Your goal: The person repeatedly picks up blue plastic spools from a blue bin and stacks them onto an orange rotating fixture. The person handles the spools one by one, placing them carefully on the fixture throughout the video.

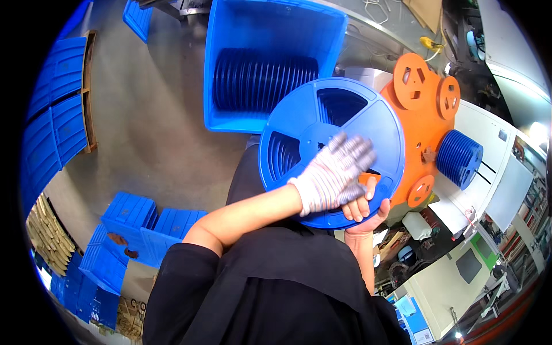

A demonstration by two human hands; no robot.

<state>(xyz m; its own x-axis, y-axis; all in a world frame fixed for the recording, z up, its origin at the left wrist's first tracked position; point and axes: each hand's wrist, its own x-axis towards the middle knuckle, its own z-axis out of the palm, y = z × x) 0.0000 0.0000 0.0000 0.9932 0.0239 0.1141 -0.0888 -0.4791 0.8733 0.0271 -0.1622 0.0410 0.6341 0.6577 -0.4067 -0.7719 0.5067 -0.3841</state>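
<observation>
Reel (322,126) time: big blue plastic one with spoked cutouts, and I've got it up in front of my chest. My left hand (336,175), in a knit work glove, is spread flat with fingers open against the face of it near the hub, not curled around anything. My right hand (365,210) is bare and closed on the bottom rim, fingers wrapped over the front edge, palm underneath. So the reel sits above the right hand and under the left palm. Just behind it to the right is an orange machine plate (422,115) with smaller discs, and a blue crate (230,69) full of more reels sits beyond.
</observation>
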